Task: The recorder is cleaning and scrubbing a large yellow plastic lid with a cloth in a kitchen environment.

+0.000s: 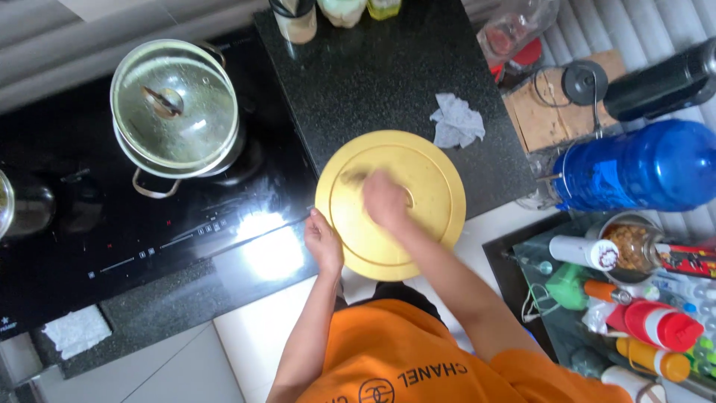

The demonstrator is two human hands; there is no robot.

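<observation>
Yellow round tray (432,186): left hand (322,242) grips its rim; right hand (385,200) blurred, grip unclear; crumpled cloth (456,122) behind.

The round tray (418,224) is pale yellow with a slightly darker ring near its rim. The counter (373,82) under it is black stone flecked with fine grey speckles. The crumpled cloth (456,122) is light grey. The cooktop (89,231) is glossy black with small white and red marks. The pot (175,112) is silver steel under a clear glass lid. The big water bottle (641,166) is deep blue. The shirt (403,358) is orange with black print. The folded towel (77,330) is white. The small cap (662,326) is red.
</observation>
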